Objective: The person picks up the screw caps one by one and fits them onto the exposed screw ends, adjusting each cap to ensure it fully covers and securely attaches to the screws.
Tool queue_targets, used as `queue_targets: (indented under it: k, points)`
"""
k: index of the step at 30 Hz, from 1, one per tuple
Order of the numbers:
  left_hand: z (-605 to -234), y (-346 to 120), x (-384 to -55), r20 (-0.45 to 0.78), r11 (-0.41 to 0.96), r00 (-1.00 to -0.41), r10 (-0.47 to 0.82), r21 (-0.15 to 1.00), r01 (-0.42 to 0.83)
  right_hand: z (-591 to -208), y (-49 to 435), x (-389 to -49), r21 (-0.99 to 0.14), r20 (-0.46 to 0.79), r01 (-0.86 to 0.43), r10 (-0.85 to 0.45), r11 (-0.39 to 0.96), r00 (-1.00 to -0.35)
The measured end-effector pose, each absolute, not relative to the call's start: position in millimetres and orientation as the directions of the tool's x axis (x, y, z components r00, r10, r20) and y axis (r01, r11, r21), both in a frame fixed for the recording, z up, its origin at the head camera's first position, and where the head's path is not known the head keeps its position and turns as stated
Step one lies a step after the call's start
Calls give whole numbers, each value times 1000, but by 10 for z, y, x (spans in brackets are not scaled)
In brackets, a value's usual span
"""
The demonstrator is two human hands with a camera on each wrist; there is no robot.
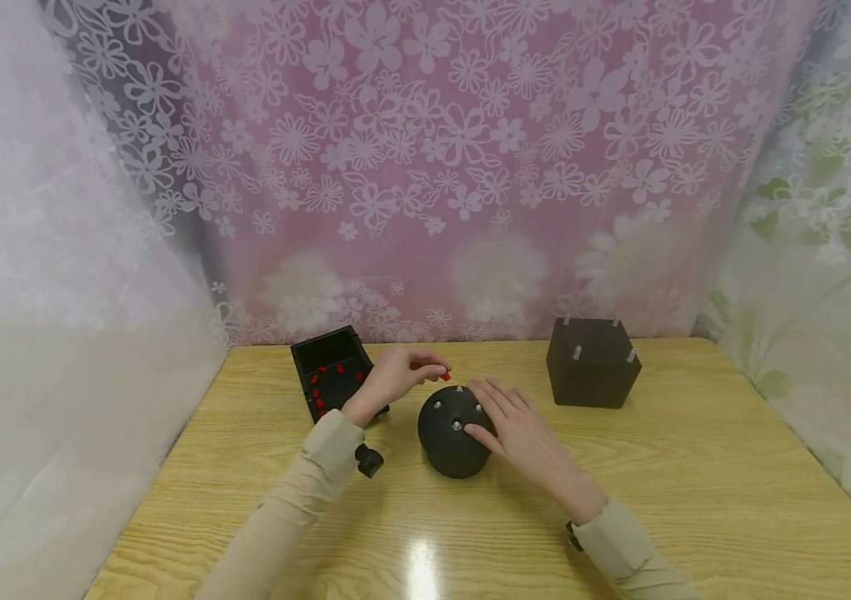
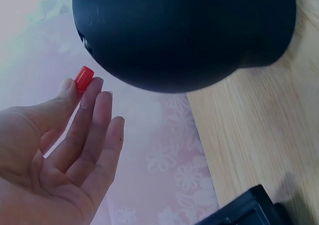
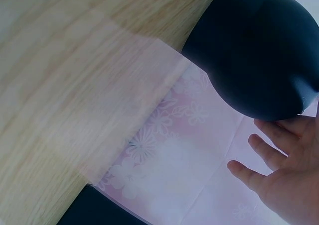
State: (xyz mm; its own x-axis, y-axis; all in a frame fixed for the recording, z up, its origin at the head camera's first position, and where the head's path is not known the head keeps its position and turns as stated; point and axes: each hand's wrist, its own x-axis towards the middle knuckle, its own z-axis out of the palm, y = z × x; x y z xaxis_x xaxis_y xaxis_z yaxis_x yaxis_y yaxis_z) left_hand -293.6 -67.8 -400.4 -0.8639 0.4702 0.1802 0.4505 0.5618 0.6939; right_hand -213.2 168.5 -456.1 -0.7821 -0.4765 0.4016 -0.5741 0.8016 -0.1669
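A black rounded dome (image 1: 449, 450) stands on the table, with several small clear-and-metal pegs (image 1: 458, 426) on its top. Between thumb and forefinger my left hand (image 1: 393, 379) pinches a small red cylindrical cap (image 2: 84, 78), held just above the dome's far left side and apart from it. My right hand (image 1: 526, 431) rests against the dome's right side, its fingers fairly straight and its thumb by a peg. In the right wrist view, the lower fingers of the right hand (image 3: 294, 160) spread beside the dome's underside.
At the back left lies an open black box (image 1: 305, 367) with several red caps (image 1: 316, 392) inside, partly behind my left wrist. A dark block (image 1: 592, 375) with several clear pegs on top stands at the back right. Behind the wooden table (image 1: 695, 483) hangs a floral curtain (image 1: 425, 167).
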Motion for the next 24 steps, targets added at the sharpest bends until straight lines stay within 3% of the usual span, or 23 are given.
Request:
queue_targets:
  k: [12, 24]
  points:
    - [-4003, -540, -2928, 165, 545, -837, 522, 690, 475, -4566, 1680, -2125, -132, 445, -585, -479, 801, -757]
    - [-4024, -517, -2929, 139, 579, -856, 498, 682, 447, -4572, 1674, -2136, -129, 449, -591, -484, 797, -751]
